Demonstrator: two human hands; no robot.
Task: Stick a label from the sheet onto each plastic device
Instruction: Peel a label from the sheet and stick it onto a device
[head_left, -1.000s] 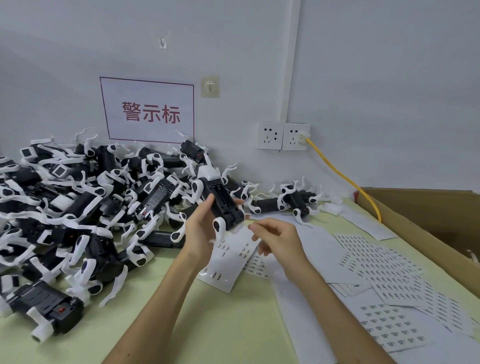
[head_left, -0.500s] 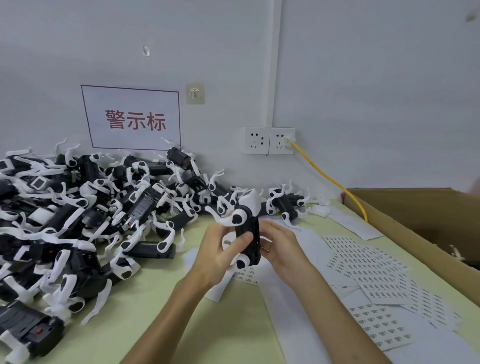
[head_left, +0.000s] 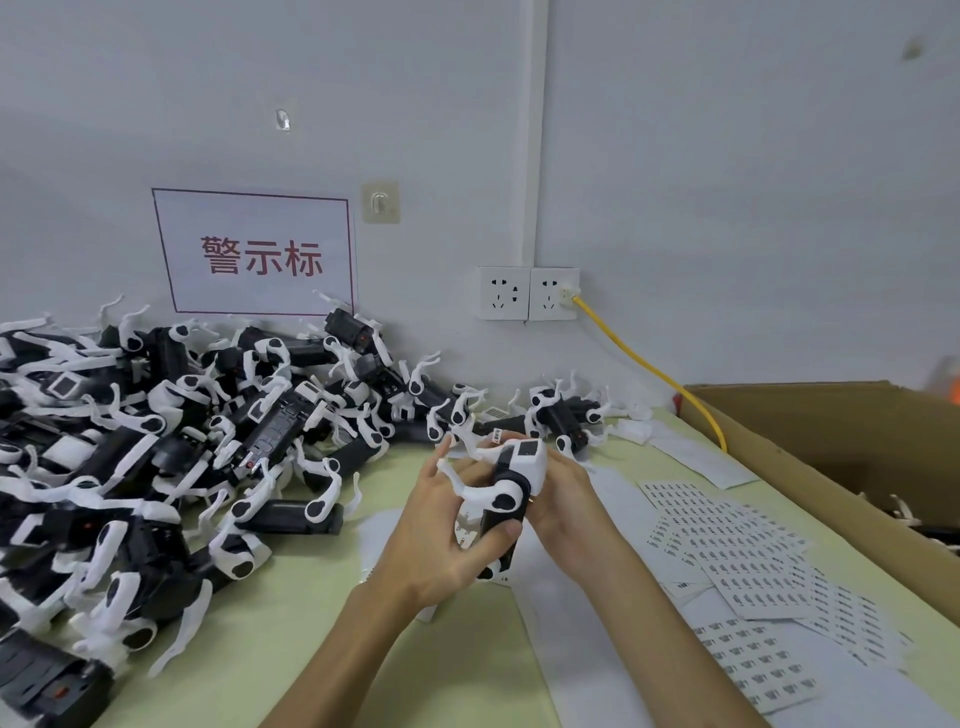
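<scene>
- Step in hand: the label is judged to be going on. One plastic device (head_left: 511, 486) is held upright above the table (head_left: 291, 623), near the centre of the view.
- Left hand (head_left: 441, 540): it is closed round the device from nine o'clock, and the thumb is laid across the black body.
- Right hand (head_left: 569, 499): it is curled round the device from three o'clock, and its fingers are hidden behind the white head.
- A small white tab (head_left: 497, 434) is seen at twelve o'clock of the device. It is possibly a label on a fingertip, but it is too small to confirm.
- Next move, as judged: the label must be pressed flat on a smooth face with no lifted corners. The device must then be set aside and another taken from the pile (head_left: 208, 441) at nine o'clock.
- Label sheets (head_left: 727, 551): these lie overlapped on the table at four o'clock. They are thin glossy paper printed with rows of small dark marks.
- Materials: each device has a matt black, box-like body, a rounded white head and thin curved white arms. These arms are likely to snag in the tangled pile.
- Cardboard box (head_left: 831, 441): it stands at three o'clock, brown, with its flap open.
</scene>
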